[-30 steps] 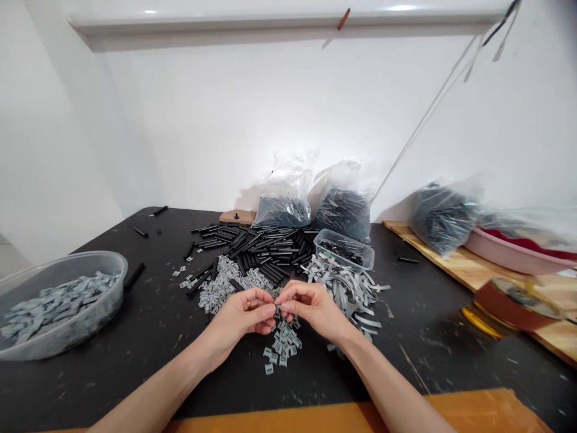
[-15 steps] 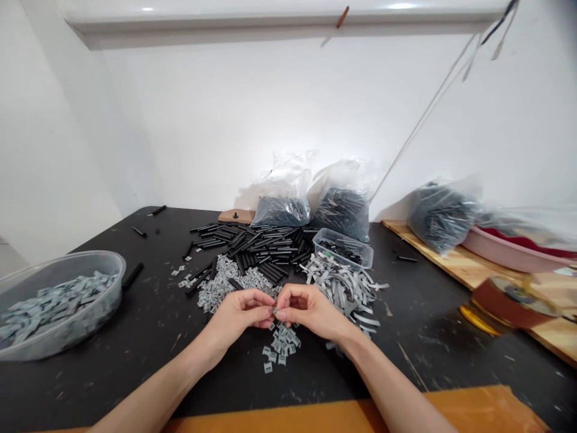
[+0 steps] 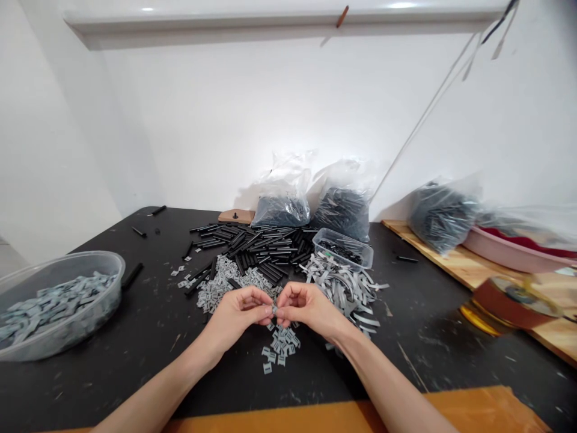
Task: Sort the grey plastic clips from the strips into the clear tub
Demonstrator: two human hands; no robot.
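Fingertip to fingertip, my left hand and my right hand pinch a small grey plastic clip between them. Fingers cover most of it. Just below them lies a small group of similar grey clips on the black table. A larger heap of small grey pieces is behind my left hand. Curved grey strips lie in a pile behind my right hand. Beyond both hands spreads a pile of black tubes.
A clear tub of grey parts stands at left. Plastic bags of black parts and a small clear box sit at the back. On the right are a wooden board, a pink basin and a tape roll.
Both hands stay in nearly the same place, with only a slight shift of the fingers around the small clip. The piles look unchanged.
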